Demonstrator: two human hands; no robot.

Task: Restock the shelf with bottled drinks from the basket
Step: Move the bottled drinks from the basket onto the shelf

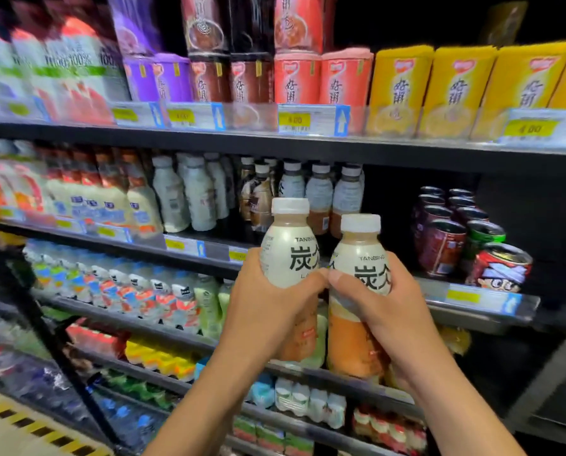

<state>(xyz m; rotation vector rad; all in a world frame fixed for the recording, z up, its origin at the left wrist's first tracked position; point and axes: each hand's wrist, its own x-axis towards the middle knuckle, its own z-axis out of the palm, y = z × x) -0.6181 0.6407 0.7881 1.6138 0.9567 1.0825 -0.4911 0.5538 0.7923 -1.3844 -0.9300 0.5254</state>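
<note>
- The left bottle (pixel 288 248) and the right bottle (pixel 357 258) are smooth plastic, round-shouldered and white-capped, upright side by side before the shelf (pixel 466 299) front edge.
- The left hand (pixel 262 311) curls round one, the right hand (pixel 387 307) round the other.
- Shiny cans (pixel 443 248) crowd the shelf's right end.

A shop, in its drinks section: dark tiered shelves (pixel 275 148) packed with rows of bottles (pixel 169 195), cans (pixel 441 245) and yellow packs (pixel 453 83). Yellow price tags (pixel 295 120) reading 4.00 clipped along the shelf edges, with blue arrow markers (pixel 341 121) beside them. Same products repeated side by side, labels facing outward
</note>
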